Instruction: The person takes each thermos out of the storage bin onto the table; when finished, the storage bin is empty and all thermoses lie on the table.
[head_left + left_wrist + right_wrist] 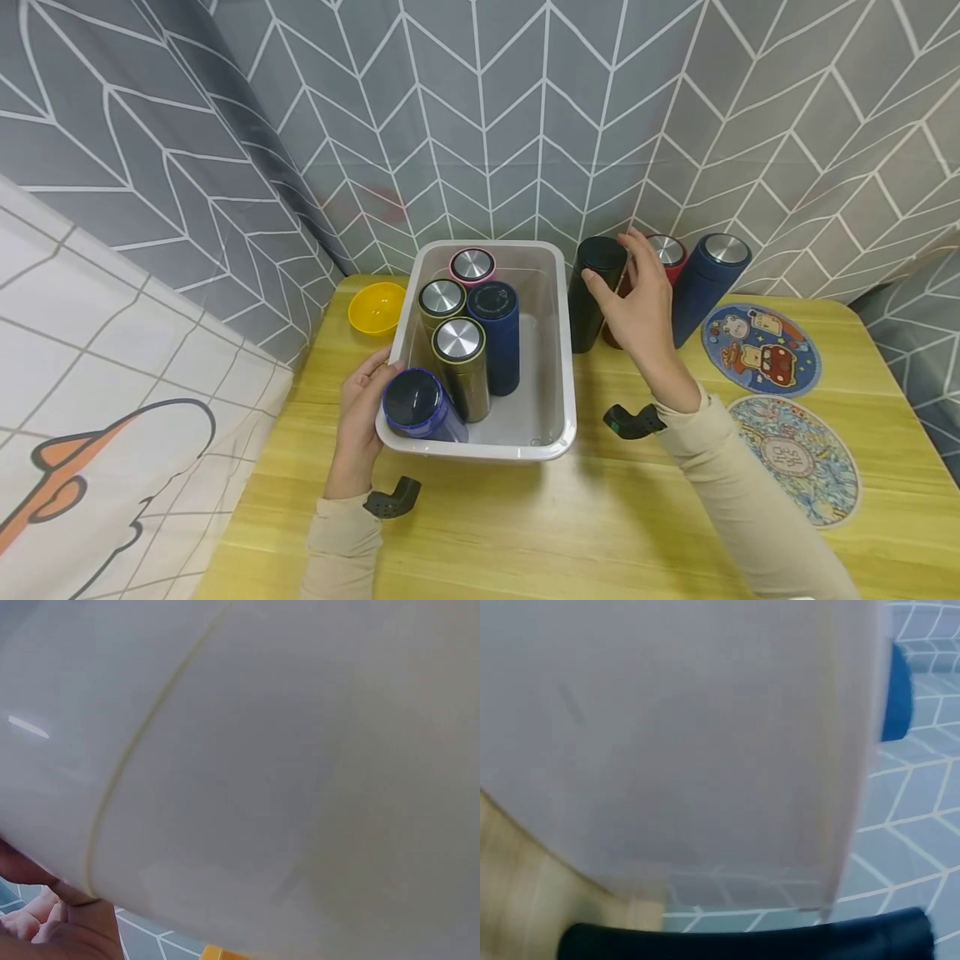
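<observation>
My left hand (362, 408) grips the rim of a light grey plastic bin (480, 452) at its front left corner, fingers outside the wall. Several insulated bottles stand inside: a blue-lidded one (414, 400) leaning at the corner, a steel one (460, 342), a navy one (493, 304), a gold-rimmed one (442, 297) and a pink-rimmed one (472, 265). Right of the bin, my right hand (641, 308) holds an upright black bottle (592, 304) near its top, thumb on the near side. The bin's outer wall (225, 787) fills the left wrist view.
A red bottle (666, 250) and a tilted navy bottle (708, 283) stand behind and right of my right hand. Two round patterned mats (761, 348) lie on the wooden table (480, 533) at the right. A yellow bowl (377, 308) sits left of the bin. Patterned curtain hangs behind.
</observation>
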Demonstrator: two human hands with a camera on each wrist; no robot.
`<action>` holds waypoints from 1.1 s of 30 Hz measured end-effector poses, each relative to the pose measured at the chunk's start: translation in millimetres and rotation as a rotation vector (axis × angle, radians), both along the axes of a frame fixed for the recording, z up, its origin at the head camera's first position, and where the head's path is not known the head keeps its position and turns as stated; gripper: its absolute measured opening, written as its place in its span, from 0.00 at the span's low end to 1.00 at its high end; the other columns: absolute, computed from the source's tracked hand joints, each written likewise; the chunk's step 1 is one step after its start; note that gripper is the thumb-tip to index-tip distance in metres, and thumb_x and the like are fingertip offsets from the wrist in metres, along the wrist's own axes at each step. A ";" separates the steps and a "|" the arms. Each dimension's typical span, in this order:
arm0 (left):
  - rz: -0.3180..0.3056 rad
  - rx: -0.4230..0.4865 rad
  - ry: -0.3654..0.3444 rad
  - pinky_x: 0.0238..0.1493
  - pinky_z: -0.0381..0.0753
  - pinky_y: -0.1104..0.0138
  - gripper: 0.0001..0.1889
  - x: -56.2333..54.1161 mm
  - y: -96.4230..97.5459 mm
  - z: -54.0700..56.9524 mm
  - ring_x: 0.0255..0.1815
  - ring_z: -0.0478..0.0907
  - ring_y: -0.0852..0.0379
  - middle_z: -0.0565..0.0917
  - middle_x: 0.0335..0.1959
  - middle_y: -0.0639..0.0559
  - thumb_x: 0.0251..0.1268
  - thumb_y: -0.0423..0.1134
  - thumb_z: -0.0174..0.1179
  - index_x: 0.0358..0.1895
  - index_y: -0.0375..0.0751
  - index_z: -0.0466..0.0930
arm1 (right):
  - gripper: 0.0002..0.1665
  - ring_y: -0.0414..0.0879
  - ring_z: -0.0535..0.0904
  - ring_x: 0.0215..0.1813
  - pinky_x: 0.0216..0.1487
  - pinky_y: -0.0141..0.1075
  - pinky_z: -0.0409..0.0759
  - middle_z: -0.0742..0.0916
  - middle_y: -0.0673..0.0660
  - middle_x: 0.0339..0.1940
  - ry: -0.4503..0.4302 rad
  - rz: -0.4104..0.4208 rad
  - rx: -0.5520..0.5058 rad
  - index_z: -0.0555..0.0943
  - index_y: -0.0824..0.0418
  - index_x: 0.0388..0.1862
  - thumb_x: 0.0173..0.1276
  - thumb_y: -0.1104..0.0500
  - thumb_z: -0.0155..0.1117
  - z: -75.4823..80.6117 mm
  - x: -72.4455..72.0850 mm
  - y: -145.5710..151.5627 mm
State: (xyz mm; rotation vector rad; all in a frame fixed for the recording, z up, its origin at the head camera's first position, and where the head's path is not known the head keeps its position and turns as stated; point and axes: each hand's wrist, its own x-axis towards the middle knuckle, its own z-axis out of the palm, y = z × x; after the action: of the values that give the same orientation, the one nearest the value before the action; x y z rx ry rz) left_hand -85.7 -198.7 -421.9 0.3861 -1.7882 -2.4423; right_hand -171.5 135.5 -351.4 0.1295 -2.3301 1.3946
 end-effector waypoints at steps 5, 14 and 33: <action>-0.003 0.004 0.003 0.45 0.83 0.72 0.15 -0.3 0.2 0.2 0.41 0.82 0.62 0.87 0.38 0.59 0.69 0.28 0.55 0.54 0.43 0.83 | 0.39 0.56 0.73 0.72 0.75 0.44 0.69 0.72 0.58 0.76 -0.090 0.097 0.018 0.68 0.60 0.74 0.67 0.54 0.69 15.7 6.3 0.9; -0.002 -0.009 -0.006 0.47 0.83 0.71 0.16 -0.1 -0.4 -0.5 0.42 0.81 0.62 0.87 0.39 0.59 0.69 0.29 0.55 0.57 0.40 0.81 | 0.42 0.53 0.63 0.80 0.80 0.48 0.61 0.70 0.60 0.78 -0.315 0.332 0.036 0.63 0.61 0.77 0.68 0.52 0.68 35.3 12.5 -1.7; -0.014 -0.024 -0.012 0.48 0.82 0.71 0.18 -0.4 -1.0 -1.7 0.43 0.81 0.61 0.88 0.40 0.60 0.69 0.30 0.55 0.61 0.36 0.79 | 0.37 0.51 0.66 0.79 0.79 0.48 0.63 0.73 0.55 0.76 -0.450 0.604 -0.103 0.66 0.57 0.75 0.70 0.54 0.66 33.2 8.4 -28.5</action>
State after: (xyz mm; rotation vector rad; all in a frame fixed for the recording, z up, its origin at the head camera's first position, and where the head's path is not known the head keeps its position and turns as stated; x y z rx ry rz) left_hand -86.0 -199.7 -423.5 0.3885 -1.8291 -2.4312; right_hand -163.1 107.0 -318.2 0.5846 -2.7039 1.9970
